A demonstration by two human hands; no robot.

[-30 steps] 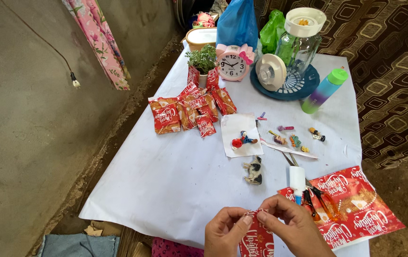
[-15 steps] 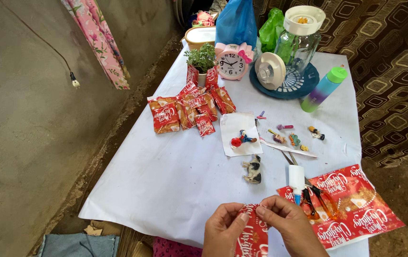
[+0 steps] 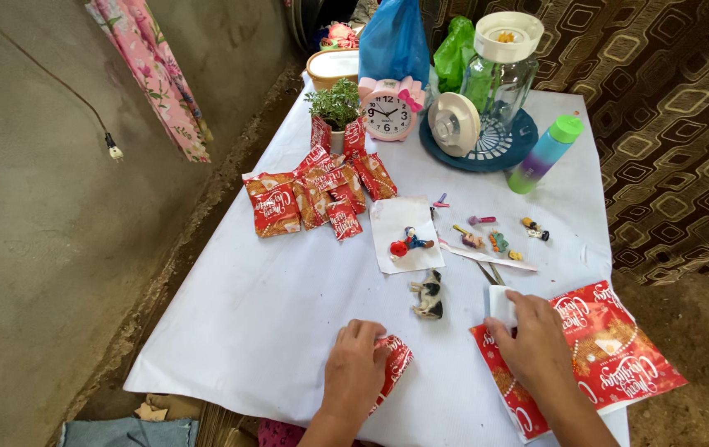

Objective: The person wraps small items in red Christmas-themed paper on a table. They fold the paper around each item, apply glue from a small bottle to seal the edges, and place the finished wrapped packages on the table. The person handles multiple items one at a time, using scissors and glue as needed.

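My left hand (image 3: 354,368) lies flat on a small red wrapped packet (image 3: 393,368), pressing it onto the white table cover near the front edge. My right hand (image 3: 532,343) rests on the white glue bottle (image 3: 500,303), fingers curled over it, above a sheet of red printed wrapping paper (image 3: 611,352). A small black-and-white toy cow (image 3: 428,297) stands between the two hands, a little farther back. Scissors are mostly hidden under my right hand.
Several red wrapped packets (image 3: 313,194) lie at the left rear. A white paper square (image 3: 404,233) holds a tiny figure. Small toys (image 3: 495,240), a pink clock (image 3: 388,112), a potted plant (image 3: 335,103), a glass jar (image 3: 499,79) and a green-capped bottle (image 3: 543,155) stand behind.
Both hands held the red packet together in the air. Now the left hand has pressed it down on the table, and the right hand has moved right onto the glue bottle.
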